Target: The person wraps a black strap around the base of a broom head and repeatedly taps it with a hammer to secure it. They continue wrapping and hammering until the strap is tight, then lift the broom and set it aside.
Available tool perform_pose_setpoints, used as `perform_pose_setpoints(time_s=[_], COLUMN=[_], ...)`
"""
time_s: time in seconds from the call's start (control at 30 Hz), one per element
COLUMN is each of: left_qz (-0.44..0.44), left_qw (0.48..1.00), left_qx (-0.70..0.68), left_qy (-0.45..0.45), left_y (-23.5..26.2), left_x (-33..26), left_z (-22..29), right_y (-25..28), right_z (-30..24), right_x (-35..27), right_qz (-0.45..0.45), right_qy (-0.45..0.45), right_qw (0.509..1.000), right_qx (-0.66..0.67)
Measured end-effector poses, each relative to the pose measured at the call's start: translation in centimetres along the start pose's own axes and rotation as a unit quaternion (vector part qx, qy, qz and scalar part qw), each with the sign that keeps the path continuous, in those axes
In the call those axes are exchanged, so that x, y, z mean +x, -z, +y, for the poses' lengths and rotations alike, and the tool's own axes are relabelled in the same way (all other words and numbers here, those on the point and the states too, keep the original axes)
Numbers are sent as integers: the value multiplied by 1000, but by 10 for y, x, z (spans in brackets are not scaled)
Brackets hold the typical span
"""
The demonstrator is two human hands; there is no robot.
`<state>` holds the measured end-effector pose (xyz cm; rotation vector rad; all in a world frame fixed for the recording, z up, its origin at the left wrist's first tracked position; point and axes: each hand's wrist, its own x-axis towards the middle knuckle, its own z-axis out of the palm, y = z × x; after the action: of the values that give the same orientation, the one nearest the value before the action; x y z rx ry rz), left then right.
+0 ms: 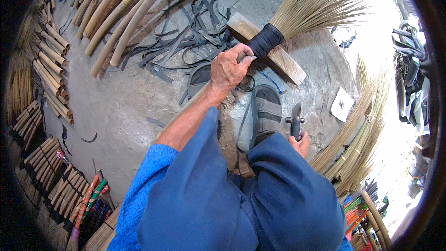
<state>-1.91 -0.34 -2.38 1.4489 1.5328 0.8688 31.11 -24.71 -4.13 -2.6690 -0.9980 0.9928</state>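
My left hand [231, 66] is closed round the handle of a grass broom [320, 4], just below its black strip binding [265, 41]. The bristles fan out toward the far right. Under the binding lies a wooden block [283, 62] on the floor. My right hand [301, 145], partly hidden by my knee, grips a short tool [295, 128] with a dark handle, a metal crosspiece and a blade-like tip; its exact kind is unclear. A sandal [267, 107] on my right foot is beside that tool. My other sandal [199, 76] is partly covered by my left arm.
Loose black rubber strips [202, 28] are heaped beyond my left hand. Curved bamboo sticks [134, 23] lie at the far left, with stacked poles [53, 69] beside them. Bundled grass [357, 139] lies at right near a white scrap [342, 104]. Finished-looking handles [69, 186] line the lower left.
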Motion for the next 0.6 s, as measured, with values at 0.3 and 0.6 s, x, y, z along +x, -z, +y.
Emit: perform_pose_setpoints(time_s=[0.3,0.6], left_qz=[5,6], left_qw=[1000,1000], left_qx=[-13,-19], left_qy=[9,6], left_y=[-4,-4], left_x=[4,6], left_z=[-10,-12], right_y=[13,-5], right_z=[-104,-225], right_x=[-21,1], right_qz=[-38,5], right_qy=[196,479], right_qw=[976,868], right_qx=[87,134])
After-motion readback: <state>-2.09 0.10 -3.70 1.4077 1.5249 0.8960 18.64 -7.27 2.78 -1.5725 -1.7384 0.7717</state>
